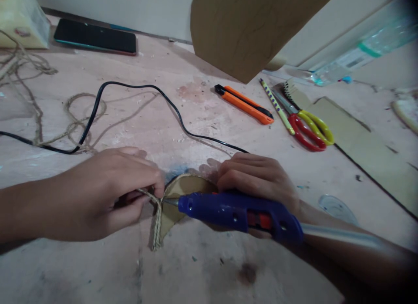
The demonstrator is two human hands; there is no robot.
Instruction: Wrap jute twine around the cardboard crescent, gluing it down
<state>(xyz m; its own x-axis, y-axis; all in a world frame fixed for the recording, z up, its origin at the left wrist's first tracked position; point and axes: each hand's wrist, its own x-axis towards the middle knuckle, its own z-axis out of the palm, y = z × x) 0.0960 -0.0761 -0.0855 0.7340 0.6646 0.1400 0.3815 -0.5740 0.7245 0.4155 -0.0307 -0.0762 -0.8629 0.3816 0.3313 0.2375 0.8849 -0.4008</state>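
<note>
My right hand (257, 177) is closed round a blue hot glue gun (215, 211), with a clear glue stick (336, 233) poking out of its back end. The gun's metal nozzle points left and meets the twine edge of a small curved cardboard piece (171, 214). Jute twine (157, 228) lines the left side and top rim of that piece. Between the thumb and forefinger of my left hand (114, 190), a length of twine is pinched just left of the nozzle. The gun's handle and trigger are mostly hidden by my right hand.
A black cord (176, 110) crosses the table near loose twine (73, 125). Behind lie a phone (94, 36), an orange box cutter (244, 104), a pencil (277, 107) and red-yellow scissors (308, 130). Cardboard (369, 151) lies right; a larger sheet (248, 29) leans at the back. A plastic bottle (355, 55) lies beyond.
</note>
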